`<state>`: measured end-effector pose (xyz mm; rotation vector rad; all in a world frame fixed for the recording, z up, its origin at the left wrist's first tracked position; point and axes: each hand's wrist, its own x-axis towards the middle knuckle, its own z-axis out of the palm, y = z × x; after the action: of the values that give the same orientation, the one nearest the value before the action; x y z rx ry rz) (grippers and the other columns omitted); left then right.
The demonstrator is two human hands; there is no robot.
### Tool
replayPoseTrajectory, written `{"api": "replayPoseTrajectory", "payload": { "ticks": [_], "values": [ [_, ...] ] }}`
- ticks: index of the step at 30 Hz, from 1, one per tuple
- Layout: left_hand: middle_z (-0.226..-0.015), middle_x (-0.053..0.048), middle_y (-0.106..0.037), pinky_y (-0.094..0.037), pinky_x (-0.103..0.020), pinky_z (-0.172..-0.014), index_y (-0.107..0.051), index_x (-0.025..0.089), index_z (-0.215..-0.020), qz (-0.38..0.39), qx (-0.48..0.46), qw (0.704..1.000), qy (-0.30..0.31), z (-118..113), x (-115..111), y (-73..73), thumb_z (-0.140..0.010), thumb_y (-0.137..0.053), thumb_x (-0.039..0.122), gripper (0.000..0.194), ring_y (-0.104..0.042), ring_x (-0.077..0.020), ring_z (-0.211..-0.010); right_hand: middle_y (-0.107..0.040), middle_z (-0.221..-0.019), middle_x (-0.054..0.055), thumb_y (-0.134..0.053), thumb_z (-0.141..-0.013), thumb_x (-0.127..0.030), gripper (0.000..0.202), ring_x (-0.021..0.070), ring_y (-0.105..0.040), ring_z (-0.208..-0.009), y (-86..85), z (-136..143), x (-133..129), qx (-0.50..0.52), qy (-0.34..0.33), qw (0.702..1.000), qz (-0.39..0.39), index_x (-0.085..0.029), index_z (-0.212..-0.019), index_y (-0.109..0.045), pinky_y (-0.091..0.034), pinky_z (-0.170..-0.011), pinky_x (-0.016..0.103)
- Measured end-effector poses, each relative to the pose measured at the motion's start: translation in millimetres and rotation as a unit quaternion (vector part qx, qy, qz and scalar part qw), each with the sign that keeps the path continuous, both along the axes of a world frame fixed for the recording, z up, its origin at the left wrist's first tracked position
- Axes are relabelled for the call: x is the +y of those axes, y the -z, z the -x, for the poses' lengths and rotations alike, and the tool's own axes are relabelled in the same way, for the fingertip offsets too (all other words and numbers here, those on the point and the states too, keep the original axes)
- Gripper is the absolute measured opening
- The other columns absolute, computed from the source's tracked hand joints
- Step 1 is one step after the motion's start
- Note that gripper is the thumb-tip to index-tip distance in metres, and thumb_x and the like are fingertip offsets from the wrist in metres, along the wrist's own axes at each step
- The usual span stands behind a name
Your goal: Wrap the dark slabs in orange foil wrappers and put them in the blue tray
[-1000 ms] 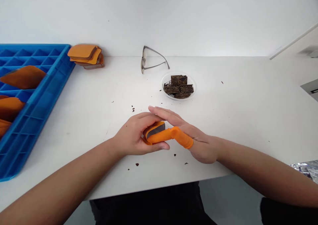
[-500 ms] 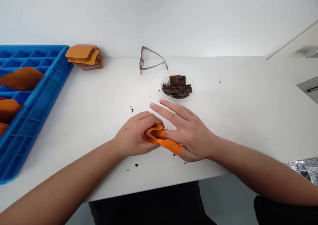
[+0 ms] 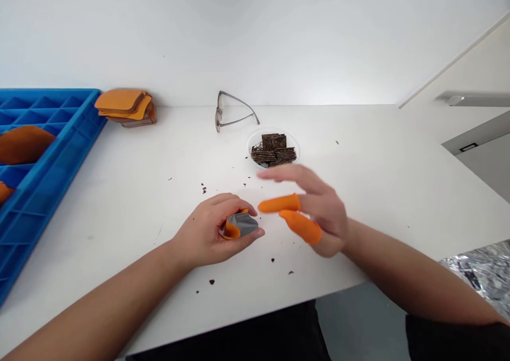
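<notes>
My left hand (image 3: 217, 231) is curled around a small orange pouch (image 3: 232, 230); its grey lining (image 3: 245, 223) shows at the mouth, between thumb and fingers. To the right of it hovers my right hand (image 3: 324, 212), fingers apart and holding nothing. Orange finger cots (image 3: 300, 226) cover its thumb and index finger. Just beyond my hands sits a clear round dish (image 3: 294, 137) with thin dark brown pressed squares (image 3: 274, 142), some stacked flat side up and others standing in rows. What lies inside the pouch is hidden.
A blue divided crate (image 3: 51, 180) holding orange pouches (image 3: 26, 144) stands at left. Beside it is a stack of flat orange pouches (image 3: 123, 106). Glasses (image 3: 219, 111) rest near the wall. Dark crumbs (image 3: 212, 282) dot the white table, and crinkled silver foil (image 3: 484, 270) lies at right.
My right hand has pulled away from the pouch to the right, and its fingers no longer touch it. The pouch's grey lining shows more now. The view has shifted slightly.
</notes>
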<state>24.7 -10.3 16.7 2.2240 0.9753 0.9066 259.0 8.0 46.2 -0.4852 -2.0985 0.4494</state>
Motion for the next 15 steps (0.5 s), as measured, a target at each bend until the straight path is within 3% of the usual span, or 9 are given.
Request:
{"api": "replayPoseTrajectory", "payload": {
  "ticks": [4,7,11,15],
  "values": [
    [-0.083,-0.002,-0.074,-0.054,-0.026,-0.066,-0.068,0.020,-0.096,0.012,-0.004,1.000,0.001,-1,0,3.5,-0.090,-0.070,0.039,0.020,-0.066,-0.0133,-0.071,-0.066,-0.137,0.008,-0.066,-0.093,-0.029,0.018,0.0293,-0.063,-0.123,-30.4,-27,44,-0.065,0.204,0.976,-0.053,-0.029,-0.109,-0.076,-0.054,-0.102,0.049],
    [-0.080,-0.002,-0.072,-0.053,-0.026,-0.065,-0.068,0.020,-0.096,0.006,-0.003,1.000,0.014,-1,0,4.8,-0.090,-0.070,0.039,0.020,-0.064,-0.0133,-0.070,-0.066,-0.136,0.006,-0.068,-0.092,-0.040,0.019,0.0316,-0.056,-0.133,-43.7,-46,92,-0.171,0.272,0.947,-0.020,-0.029,-0.106,-0.077,-0.043,-0.117,0.055],
    [-0.079,-0.001,-0.070,-0.053,-0.025,-0.065,-0.067,0.020,-0.100,-0.004,-0.015,1.000,0.012,1,0,6.2,-0.090,-0.070,0.037,0.019,-0.064,-0.0131,-0.071,-0.061,-0.144,0.007,-0.068,-0.089,-0.043,0.034,0.0345,-0.049,-0.142,-35.7,-58,139,-0.285,0.261,0.907,0.166,-0.031,-0.121,-0.074,-0.049,-0.110,0.058],
    [-0.077,-0.001,-0.068,-0.052,-0.024,-0.062,-0.067,0.021,-0.101,0.006,-0.020,1.000,0.007,2,0,7.9,-0.090,-0.070,0.036,0.019,-0.063,-0.0133,-0.071,-0.055,-0.153,0.005,-0.064,-0.089,-0.035,0.034,0.0351,-0.036,-0.152,-16.9,-59,151,-0.339,0.228,0.890,0.205,-0.033,-0.121,-0.074,-0.043,-0.116,0.064]
  ]
}}
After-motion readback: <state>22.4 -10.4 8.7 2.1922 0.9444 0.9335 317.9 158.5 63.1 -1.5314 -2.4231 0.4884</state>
